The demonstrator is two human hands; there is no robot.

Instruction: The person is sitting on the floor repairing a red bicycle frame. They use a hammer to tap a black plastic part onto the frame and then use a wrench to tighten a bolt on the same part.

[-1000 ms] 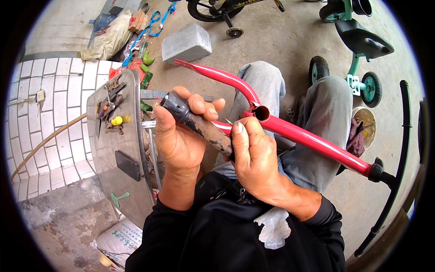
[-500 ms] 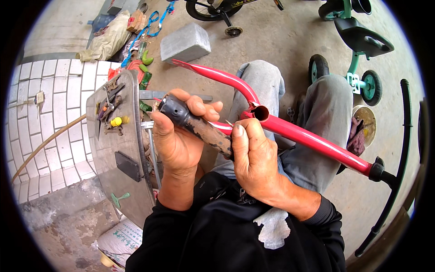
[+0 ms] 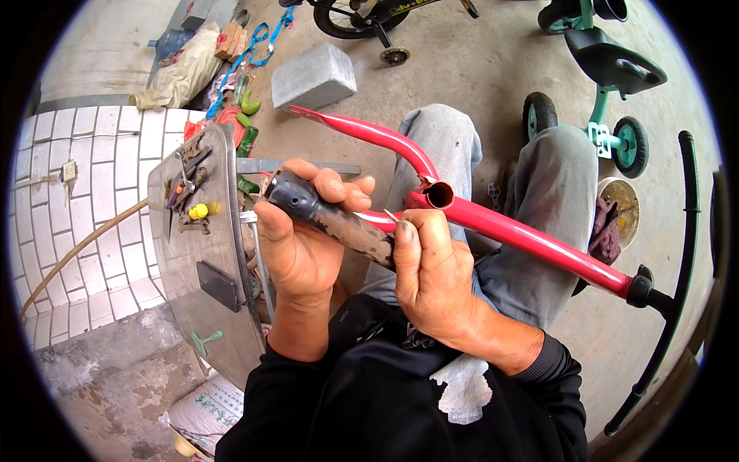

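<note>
My left hand [image 3: 302, 250] is closed round a black metal tube [image 3: 350, 232], whose paint is worn to brown along its lower part. A small hole shows near its wider upper end. At the lower end, my right hand [image 3: 439, 269] is closed, its thumb and forefinger pinching a thin pointed piece [image 3: 392, 217]; whether these fingers also grip the tube is hard to see. Behind both hands, a glossy red cycle frame [image 3: 531, 242] lies across my legs. An open round socket [image 3: 440, 195] sits at its bend, and a black handlebar [image 3: 687, 254] is fixed at the right end.
On my left stands a metal-topped table [image 3: 185, 269] with hand tools [image 3: 188, 181], a dark flat phone-like slab [image 3: 219, 286] and a green T-shaped piece [image 3: 205, 342]. Ahead are a grey block [image 3: 314, 77] and a small bike [image 3: 369, 19]. A green tricycle [image 3: 604, 108] and bucket [image 3: 630, 215] are at right.
The tube has shifted slightly downward in my left hand's grip. The thin piece in my right fingers has turned and shows more of its length. The red frame stays nearly in place.
</note>
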